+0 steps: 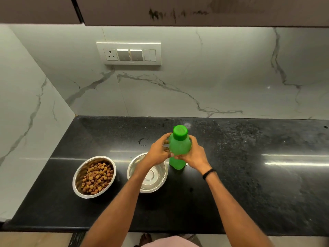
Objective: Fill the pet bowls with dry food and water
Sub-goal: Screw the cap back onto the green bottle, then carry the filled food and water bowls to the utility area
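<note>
Both hands are wrapping around a green bottle (179, 148) that is standing upright on the black desk (249, 175), its cap (180, 132) on. The left hand (158, 150) is gripping its left side and the right hand (195, 154) its right, fingertips meeting in front. Below the left hand an empty steel bowl (153, 177) is sitting just beside the bottle. Further left, a second bowl (80, 175) is holding dry food (98, 178).
</note>
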